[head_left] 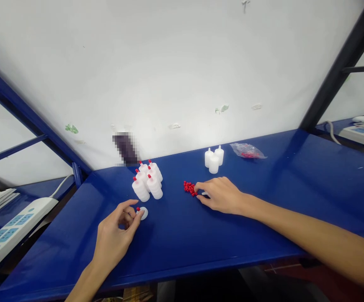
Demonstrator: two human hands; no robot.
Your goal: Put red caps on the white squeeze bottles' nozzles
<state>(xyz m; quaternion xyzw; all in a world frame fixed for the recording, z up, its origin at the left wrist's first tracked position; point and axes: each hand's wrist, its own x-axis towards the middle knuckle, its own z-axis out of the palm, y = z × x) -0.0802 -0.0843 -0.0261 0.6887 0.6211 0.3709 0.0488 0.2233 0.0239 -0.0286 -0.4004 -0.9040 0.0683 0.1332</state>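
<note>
"How's the grip of the right hand (pixel 222 196)?"
"Thumb and forefinger nearly together, at the right edge of the pile of red caps (pixel 189 188). I can't tell whether they pinch one. A white spout (pixel 205 193) shows between those fingers."
"And the left hand (pixel 115 230)?"
"Left of the pile and nearer us. Thumb and forefinger stand apart, the thumb overlapping one round white bottle (pixel 144 214) with a red tip."
"How many more bottles?"
"Six red-tipped bottles (pixel 147 182), upright in a cluster left of the pile. Three plain white bottles (pixel 213 164) stand behind it, to the right."
"The caps?"
"Too heaped to count. One clear bag (pixel 247 150) with more red bits lies farther right of the pile, also on the blue bench (pixel 175 239)."
</note>
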